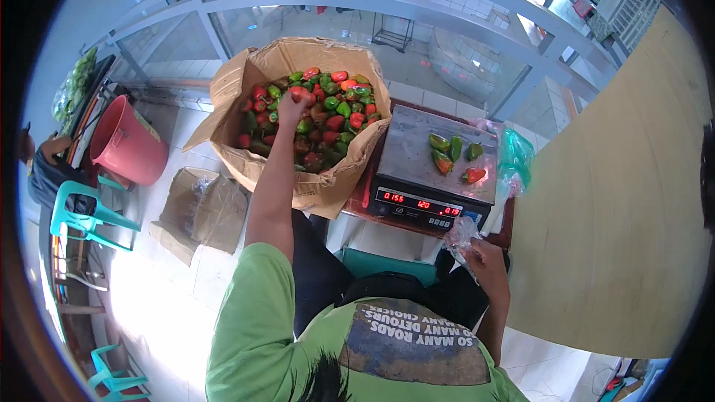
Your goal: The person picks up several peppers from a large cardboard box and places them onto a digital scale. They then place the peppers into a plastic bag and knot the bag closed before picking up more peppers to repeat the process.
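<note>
My left hand (292, 107) reaches into a large open cardboard box (223, 115) heaped with red and green bell peppers (331, 103). Its fingers are closed on a red pepper (300, 94) at the top of the heap. A digital weighing scale (406, 134) with a lit red display stands just right of the box. Several green and reddish peppers (442, 161) lie loose on its metal plate. Low by the scale's front right corner, my right hand (488, 262) grips a crumpled clear plastic bag (462, 237).
Green plastic bags (515, 155) lie against the scale's right side. A tall plywood panel (618, 231) bounds the right. On the left floor are a smaller open carton (195, 208), a red bucket (128, 141) and a turquoise chair (78, 208). A person (48, 171) is at the far left.
</note>
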Demonstrator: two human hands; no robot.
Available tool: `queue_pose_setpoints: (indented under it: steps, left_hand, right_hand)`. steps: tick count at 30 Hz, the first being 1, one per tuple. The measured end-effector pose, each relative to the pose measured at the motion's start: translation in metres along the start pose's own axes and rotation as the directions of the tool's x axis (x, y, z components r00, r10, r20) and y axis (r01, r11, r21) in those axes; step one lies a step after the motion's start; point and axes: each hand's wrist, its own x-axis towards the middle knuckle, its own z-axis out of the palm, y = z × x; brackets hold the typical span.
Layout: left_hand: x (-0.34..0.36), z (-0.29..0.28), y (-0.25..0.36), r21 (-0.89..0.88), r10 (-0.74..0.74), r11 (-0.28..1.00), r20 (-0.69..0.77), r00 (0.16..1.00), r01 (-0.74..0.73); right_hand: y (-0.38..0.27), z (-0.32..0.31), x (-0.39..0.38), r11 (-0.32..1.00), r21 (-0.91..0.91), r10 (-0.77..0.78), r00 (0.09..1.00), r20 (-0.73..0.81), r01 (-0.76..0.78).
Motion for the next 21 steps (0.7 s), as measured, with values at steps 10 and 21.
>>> queue_pose_setpoints:
  steps: [10, 21]
  left_hand:
    - [-0.044, -0.2, -0.104, -0.648, -0.233, 0.761, -0.244, 0.941, 0.021]
    - [-0.119, -0.271, -0.259, 0.222, -0.298, 0.736, -0.743, 0.6, 0.64]
  right_hand:
    - [0.003, 0.0, -0.001, 1.0, 0.023, -0.015, 0.999, -0.029, 0.016]
    - [0.005, 0.005, 0.005, 0.998, 0.026, -0.058, 0.997, -0.049, 0.059]
